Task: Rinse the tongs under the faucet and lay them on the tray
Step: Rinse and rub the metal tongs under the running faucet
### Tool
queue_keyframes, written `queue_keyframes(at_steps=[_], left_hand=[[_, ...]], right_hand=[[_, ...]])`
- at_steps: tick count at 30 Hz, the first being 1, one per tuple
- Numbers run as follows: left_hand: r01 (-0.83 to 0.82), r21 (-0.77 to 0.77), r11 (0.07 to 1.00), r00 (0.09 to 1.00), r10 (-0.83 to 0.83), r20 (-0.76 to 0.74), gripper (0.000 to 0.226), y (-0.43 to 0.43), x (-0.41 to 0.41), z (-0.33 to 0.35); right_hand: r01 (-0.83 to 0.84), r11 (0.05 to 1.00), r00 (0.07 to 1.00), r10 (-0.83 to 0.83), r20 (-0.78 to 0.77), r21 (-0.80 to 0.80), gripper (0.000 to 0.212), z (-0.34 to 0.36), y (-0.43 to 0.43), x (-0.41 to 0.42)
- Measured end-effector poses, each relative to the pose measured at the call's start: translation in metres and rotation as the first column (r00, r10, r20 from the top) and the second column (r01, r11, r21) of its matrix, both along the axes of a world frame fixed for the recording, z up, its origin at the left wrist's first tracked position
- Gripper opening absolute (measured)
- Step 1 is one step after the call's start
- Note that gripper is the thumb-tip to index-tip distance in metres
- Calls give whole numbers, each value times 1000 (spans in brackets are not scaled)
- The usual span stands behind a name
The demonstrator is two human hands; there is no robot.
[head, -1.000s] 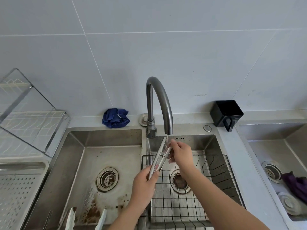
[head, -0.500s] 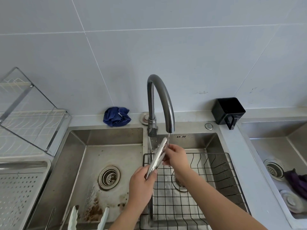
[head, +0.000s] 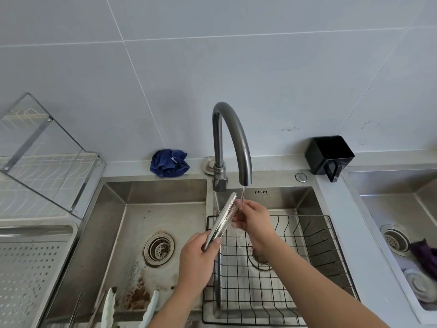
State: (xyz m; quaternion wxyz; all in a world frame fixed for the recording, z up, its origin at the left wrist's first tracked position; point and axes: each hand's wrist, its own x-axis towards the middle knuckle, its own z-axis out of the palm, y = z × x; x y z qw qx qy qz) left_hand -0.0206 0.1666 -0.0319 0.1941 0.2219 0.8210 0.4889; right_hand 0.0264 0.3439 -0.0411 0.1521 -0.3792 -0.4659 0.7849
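Steel tongs point(head: 223, 218) with scalloped tips point up and away, close under the spout of the curved grey faucet point(head: 233, 138). A thin stream of water falls from the spout beside the tips. My left hand point(head: 197, 261) grips the tongs' handle end. My right hand point(head: 251, 216) has its fingers curled round the upper part, rubbing it in the stream. The perforated steel tray point(head: 30, 268) sits at the far left on the counter.
A black wire basket point(head: 307, 256) fills the right basin under my hands. The left basin point(head: 142, 233) holds a drain and, at its near edge, other utensils point(head: 108, 308). A blue cloth point(head: 169, 163), a black cup point(head: 329, 155), a dish rack point(head: 42, 166) and a second sink point(head: 402, 221) stand around.
The tongs and both hands have stayed under the spout. My right hand has slid a little along the upper part of the tongs, which are now pressed together.
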Motion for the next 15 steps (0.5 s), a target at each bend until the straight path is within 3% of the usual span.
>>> queue_keyframes(at_steps=[2,5,10,15], left_hand=[[17,-14,1000,999,-18,-36,21,-2,0,-2],[25,-54,998,996,-29,-86,28,-5,-2,-6],[43,-130,991,983,-66,-172,10,-9,-3,-8],[29,-127,991,988,-47,-144,7,-9,-4,-8]], right_hand=[[52,999,998,-52,32,6,19,-2,1,0],[-19,1000,998,19,55,-8,14,-5,-4,3],[-8,993,978,-16,208,114,27,0,-6,1],[-38,997,989,28,148,66,20,5,-8,2]])
